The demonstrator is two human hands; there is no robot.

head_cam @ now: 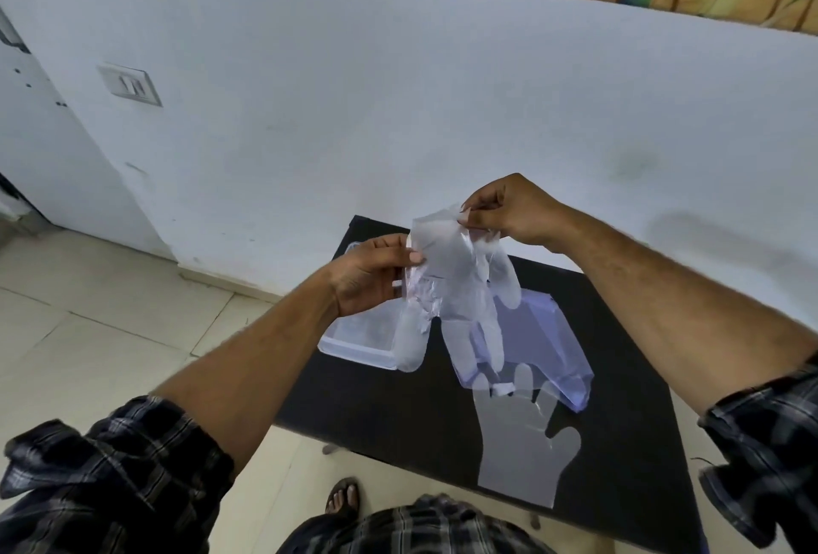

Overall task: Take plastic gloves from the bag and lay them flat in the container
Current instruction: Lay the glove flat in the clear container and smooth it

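Note:
A clear plastic glove hangs in the air above the black table, fingers pointing down. My left hand pinches its left cuff edge and my right hand pinches the top of the cuff. Below and to the left stands the clear rectangular container, partly hidden by my left hand and the glove. The bluish transparent bag lies flat on the table to the right of the container. Another clear glove lies flat near the table's front edge, fingers toward the bag.
The table stands against a white wall, with a tiled floor to its left and front. My sandalled foot shows under the table's front edge. A wall switch is at the upper left.

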